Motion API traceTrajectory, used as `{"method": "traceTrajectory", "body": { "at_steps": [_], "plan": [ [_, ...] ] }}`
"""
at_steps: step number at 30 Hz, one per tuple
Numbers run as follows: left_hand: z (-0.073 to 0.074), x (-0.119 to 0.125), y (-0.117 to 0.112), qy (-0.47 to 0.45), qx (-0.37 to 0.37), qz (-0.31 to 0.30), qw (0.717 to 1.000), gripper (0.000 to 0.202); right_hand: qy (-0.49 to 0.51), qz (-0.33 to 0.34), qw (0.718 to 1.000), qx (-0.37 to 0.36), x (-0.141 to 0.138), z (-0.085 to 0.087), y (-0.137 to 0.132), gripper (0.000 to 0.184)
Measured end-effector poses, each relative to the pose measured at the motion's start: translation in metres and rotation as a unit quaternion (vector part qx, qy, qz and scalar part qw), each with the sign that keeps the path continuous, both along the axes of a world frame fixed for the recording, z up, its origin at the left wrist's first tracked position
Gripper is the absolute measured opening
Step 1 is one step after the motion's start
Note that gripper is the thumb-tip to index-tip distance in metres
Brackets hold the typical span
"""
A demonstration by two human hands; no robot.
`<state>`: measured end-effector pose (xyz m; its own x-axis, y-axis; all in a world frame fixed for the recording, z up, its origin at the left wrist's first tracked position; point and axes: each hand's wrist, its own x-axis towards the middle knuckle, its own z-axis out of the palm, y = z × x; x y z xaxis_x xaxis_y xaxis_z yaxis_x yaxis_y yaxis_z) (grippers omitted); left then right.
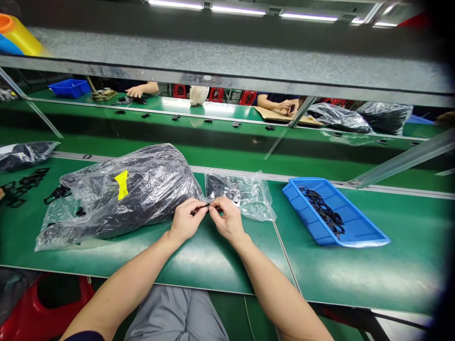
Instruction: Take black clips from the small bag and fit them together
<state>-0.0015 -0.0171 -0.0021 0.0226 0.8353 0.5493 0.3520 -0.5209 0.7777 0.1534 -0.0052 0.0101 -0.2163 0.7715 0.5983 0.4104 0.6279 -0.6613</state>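
Both grips are narrow in the head view: our left hand and right hand meet at the middle of the green surface. Each pinches the twisted neck of the clear plastic bag between thumb and fingertips.

The bag's full body lies on the surface at ten o'clock from our hands, stuffed with small black parts and marked by a yellow label. Its loose, crumpled mouth fans out at one o'clock.

We judge the load heavy and shifting. The film looks thin, soft and slippery, and it may stretch or tear if hauled by one corner. The gathered neck, where we already hold it, seems the surest place to take it, with a palm under the belly for any lift.

At three o'clock sits a blue tray, tilted on its rim, with a heap of black parts inside. More loose black parts lie at nine o'clock, near the edge.

At twelve o'clock, across the far belt, other people's hands work at their own places. We cannot make out what they hold.
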Motion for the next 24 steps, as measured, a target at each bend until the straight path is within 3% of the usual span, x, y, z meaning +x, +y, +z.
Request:
{"method": "traceTrajectory", "body": {
  "at_steps": [7,18,24],
  "plan": [
    [0.0007,0.0001,-0.0004,-0.011,-0.002,0.004,1.0,0.009,0.023,-0.01,0.999,-0.038,-0.0024,-0.0057,0.0003,0.008],
    [0.0001,0.0003,-0.0006,-0.006,0.008,0.001,1.0,0.01,0.03,-0.009,0.999,-0.032,-0.0017,-0.0066,0.0001,0.008],
    [0.0053,-0.0019,0.0004,0.016,0.008,-0.022,1.0,0.011,0.106,0.0,0.983,-0.153,-0.0003,-0.0093,0.0036,0.009]
  ]
}}
